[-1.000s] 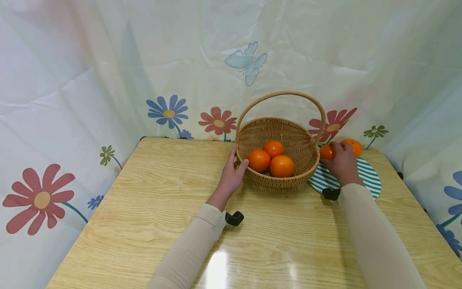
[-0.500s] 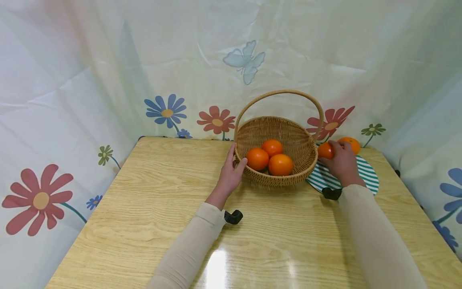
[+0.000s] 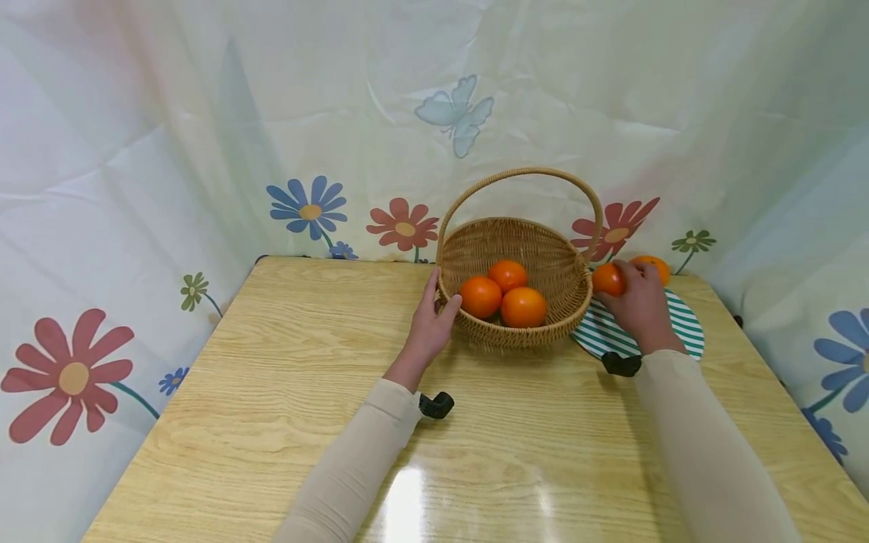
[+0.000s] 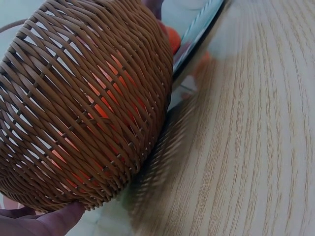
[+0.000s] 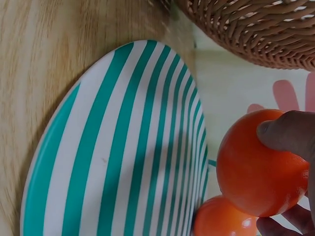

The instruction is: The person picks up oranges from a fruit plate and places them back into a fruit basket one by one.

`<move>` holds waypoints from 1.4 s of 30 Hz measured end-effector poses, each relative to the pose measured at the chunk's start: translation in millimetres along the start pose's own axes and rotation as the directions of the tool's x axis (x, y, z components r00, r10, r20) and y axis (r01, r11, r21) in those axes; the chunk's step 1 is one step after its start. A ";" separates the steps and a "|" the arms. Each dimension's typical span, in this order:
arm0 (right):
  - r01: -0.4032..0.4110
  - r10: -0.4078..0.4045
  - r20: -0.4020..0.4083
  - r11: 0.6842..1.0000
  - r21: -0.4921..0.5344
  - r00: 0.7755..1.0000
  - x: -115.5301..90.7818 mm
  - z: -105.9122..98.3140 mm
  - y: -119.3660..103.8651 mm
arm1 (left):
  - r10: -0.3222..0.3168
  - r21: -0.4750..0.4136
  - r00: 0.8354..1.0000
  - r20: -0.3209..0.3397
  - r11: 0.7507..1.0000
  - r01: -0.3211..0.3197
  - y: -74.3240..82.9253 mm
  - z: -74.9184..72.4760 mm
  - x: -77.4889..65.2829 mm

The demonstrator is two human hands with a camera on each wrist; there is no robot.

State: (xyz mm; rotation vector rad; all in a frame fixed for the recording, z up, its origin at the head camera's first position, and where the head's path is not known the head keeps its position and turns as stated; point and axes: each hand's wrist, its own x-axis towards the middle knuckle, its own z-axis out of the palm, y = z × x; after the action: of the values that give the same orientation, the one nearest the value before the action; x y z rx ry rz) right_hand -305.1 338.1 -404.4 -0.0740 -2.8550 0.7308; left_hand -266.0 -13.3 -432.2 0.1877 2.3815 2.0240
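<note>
A wicker basket (image 3: pixel 485 234) with a tall handle stands at the back of the table with three oranges (image 3: pixel 524 308) inside. My left hand (image 3: pixel 429 329) holds its left side, thumb at the rim and fingers along the outer wall. Through the weave (image 4: pixel 64 98), orange patches show in the left wrist view. To the basket's right, my right hand (image 3: pixel 641 305) grips another orange (image 5: pixel 261 167) between thumb and fingers, raised over the green-and-white striped plate (image 5: pixel 123 147). One more orange (image 5: pixel 221 219) sits at the plate's far side, partly hidden behind the right hand.
The wooden table (image 3: pixel 299 362) extends to the left and front of the basket. A flower-printed curtain (image 3: pixel 339 113) hangs right behind the table's back edge. The basket's arched handle (image 3: pixel 523 172) rises above its opening.
The right hand has lifted its orange slightly, close to the basket's right rim. The left hand keeps its hold on the basket. The whole head view has shifted a little.
</note>
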 end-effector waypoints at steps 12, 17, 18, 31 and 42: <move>0.024 -0.024 -0.031 1.000 0.015 0.999 -9.9 -11.4 -13.0 | 0.008 -0.002 1.000 -0.006 1.000 -0.009 0.7 0.7 1.3; 0.044 -0.042 -0.046 0.998 0.033 0.998 -14.9 -17.0 -17.0 | 0.001 -0.014 1.000 -0.001 1.000 -0.001 -1.1 0.8 1.4; 0.046 -0.044 -0.049 0.998 0.036 0.998 -15.5 -17.9 -17.6 | 0.001 -0.015 1.000 -0.001 1.000 -0.001 -1.0 0.8 1.3; 0.082 -0.078 -0.091 0.996 0.034 0.993 -24.7 -29.4 -26.4 | -0.003 -0.012 1.000 -0.005 1.000 0.003 0.6 -0.5 -1.2; 0.093 -0.086 -0.141 0.995 0.039 0.986 -30.7 -39.1 -35.6 | -0.001 -0.013 1.000 -0.008 1.000 0.000 -0.7 0.1 1.7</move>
State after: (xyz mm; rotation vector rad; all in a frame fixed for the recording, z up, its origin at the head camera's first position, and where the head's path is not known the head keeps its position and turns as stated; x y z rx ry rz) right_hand -267.3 322.3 -359.1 0.0093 -2.6887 0.7417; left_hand -267.8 -13.2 -432.8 0.1788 2.3720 2.0442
